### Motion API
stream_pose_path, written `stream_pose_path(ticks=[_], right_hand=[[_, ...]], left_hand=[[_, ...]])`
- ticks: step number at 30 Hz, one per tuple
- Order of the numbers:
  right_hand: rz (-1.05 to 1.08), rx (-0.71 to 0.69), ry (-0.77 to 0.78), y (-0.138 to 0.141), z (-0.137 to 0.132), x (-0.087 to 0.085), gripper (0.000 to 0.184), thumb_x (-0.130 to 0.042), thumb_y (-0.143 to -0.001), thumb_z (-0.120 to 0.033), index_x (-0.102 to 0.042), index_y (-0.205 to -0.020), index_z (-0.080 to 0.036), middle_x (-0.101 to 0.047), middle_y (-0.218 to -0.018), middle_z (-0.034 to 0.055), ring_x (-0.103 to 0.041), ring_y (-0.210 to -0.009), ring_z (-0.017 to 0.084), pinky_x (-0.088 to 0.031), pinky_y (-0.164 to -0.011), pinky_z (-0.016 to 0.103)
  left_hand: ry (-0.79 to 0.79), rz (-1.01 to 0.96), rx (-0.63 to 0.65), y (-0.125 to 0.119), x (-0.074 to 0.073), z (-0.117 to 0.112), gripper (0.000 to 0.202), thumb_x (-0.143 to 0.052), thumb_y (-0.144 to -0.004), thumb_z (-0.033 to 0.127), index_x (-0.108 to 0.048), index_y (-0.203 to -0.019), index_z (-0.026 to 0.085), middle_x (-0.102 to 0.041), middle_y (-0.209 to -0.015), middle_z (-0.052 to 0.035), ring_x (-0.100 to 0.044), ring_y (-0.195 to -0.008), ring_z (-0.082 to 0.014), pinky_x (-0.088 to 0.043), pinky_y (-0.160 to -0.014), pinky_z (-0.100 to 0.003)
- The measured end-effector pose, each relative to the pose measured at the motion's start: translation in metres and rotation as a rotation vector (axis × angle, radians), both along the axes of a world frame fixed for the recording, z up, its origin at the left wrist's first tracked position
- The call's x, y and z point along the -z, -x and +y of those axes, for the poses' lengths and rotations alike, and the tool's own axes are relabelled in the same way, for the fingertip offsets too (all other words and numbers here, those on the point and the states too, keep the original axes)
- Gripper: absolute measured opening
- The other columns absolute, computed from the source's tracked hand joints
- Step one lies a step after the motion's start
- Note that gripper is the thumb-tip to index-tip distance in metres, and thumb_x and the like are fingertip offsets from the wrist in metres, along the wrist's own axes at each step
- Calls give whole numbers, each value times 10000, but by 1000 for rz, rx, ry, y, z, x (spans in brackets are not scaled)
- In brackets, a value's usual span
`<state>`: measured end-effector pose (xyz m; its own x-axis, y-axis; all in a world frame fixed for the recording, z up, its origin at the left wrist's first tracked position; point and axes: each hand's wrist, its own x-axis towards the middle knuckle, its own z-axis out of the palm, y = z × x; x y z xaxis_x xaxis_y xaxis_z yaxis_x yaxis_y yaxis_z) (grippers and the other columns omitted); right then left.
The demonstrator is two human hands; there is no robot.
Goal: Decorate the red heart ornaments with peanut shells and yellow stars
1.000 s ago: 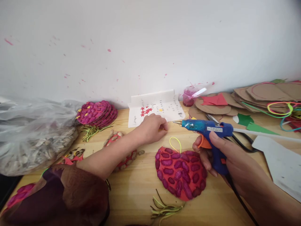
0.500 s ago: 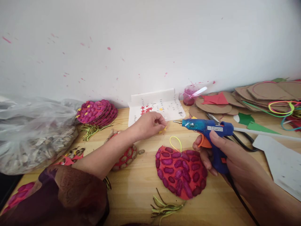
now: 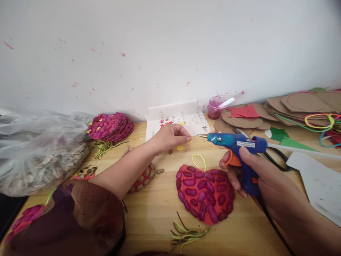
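My right hand [image 3: 247,174] is wrapped round a blue glue gun [image 3: 226,140], its index finger by the orange trigger and its metal nozzle pointing left. A pale glue stick sticks out of the back. My left hand [image 3: 173,137] pinches a tiny yellow star [image 3: 190,141], mostly hidden by the fingertips, just left of the nozzle. Below that hand another yellow star [image 3: 179,148] lies on the table. Between the hands and nearer to me lies a red disc covered in purple-dyed shells [image 3: 204,193], with a yellow loop at its top and a green tassel [image 3: 189,233] below.
At the left, a clear plastic bag [image 3: 42,156] of shells stands beside a stack of purple discs [image 3: 110,126]. Red stars lie on a white paper [image 3: 191,122] by the wall. A cup of purple paint [image 3: 214,108], scissors [image 3: 277,160] and cardboard pieces [image 3: 306,103] are at the right.
My left hand has shifted slightly right and up, its fingertips now nearer the nozzle. The glue gun has moved slightly right. The shell-covered disc stays in place.
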<state>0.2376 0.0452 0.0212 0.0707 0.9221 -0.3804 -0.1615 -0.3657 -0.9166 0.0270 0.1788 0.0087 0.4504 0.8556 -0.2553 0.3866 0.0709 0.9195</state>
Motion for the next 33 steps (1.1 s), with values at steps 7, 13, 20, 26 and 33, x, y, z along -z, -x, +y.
stream_pose_path(ticks=[7,13,20,26,33], right_hand=[[41,-7,2,-2,3,4,439,-648,-796,-655,-671,-744,-220,-595,-499,3,-449,-371,115,-337,-364,222],[18,26,0,1,2,1,430,-631,-821,-633,-672,-733,-214,-572,-470,-6,-425,-359,104,-329,-376,214],[42,-21,-7,-4,4,7,428,-654,-794,-641,-680,-739,-217,-568,-464,-2,-439,-358,116,-331,-355,219],[62,-23,-5,-5,4,7,419,-648,-816,-626,-677,-742,-215,-580,-469,-2,-442,-362,108,-336,-361,206],[51,-13,-14,-9,6,15,457,-624,-826,-653,-690,-741,-210,-592,-484,10,-465,-380,117,-354,-361,213]], left_hand=[[83,-123,-75,3,5,2,161,-787,-693,133,-648,-773,137,-698,-713,-11,-636,-641,-94,-486,-622,-218],[92,-84,-29,0,3,1,253,-758,-694,71,-662,-915,148,-708,-737,5,-644,-631,-82,-488,-586,-191],[92,-34,-28,-3,3,1,296,-732,-692,21,-692,-960,143,-728,-793,-12,-662,-678,-92,-498,-589,-184],[150,-107,-74,-5,2,0,317,-680,-702,-31,-689,-973,132,-712,-801,-16,-676,-683,-100,-559,-648,-223],[303,-254,-129,-6,-1,-6,275,-706,-719,-5,-690,-957,133,-688,-782,-6,-696,-687,-107,-589,-706,-269]])
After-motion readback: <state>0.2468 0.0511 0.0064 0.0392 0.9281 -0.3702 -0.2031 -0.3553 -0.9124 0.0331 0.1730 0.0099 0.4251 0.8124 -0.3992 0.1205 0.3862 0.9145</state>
